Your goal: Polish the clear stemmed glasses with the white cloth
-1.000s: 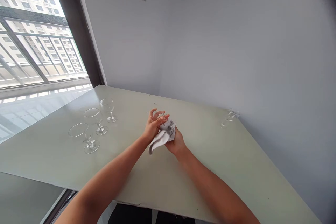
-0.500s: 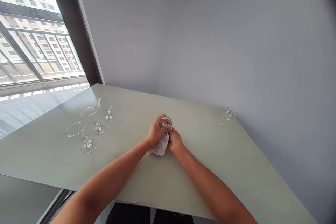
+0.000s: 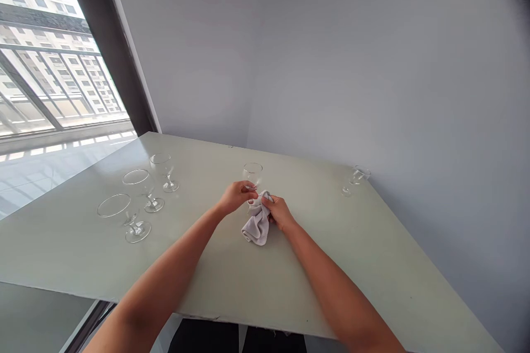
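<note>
A clear stemmed glass (image 3: 252,172) is upright over the middle of the table, its stem and foot mostly hidden by fingers and cloth. My left hand (image 3: 238,197) reaches in from the left, thumb and fingers closed around the glass just under its bowl. Bunched in my right hand (image 3: 279,212) is a light grey cloth (image 3: 257,226), whose top touches the lower part of the glass and whose loose end hangs toward me.
Three stemmed glasses stand at the left: near (image 3: 138,230), middle (image 3: 154,204) and far (image 3: 170,185). Another glass (image 3: 356,176) is by the right edge of the pale table (image 3: 232,287). Walls rise behind and to the right.
The glass has tipped from facing me to upright. My left hand has shifted from around the bowl to lower on its left side, and more of the cloth shows below my right hand.
</note>
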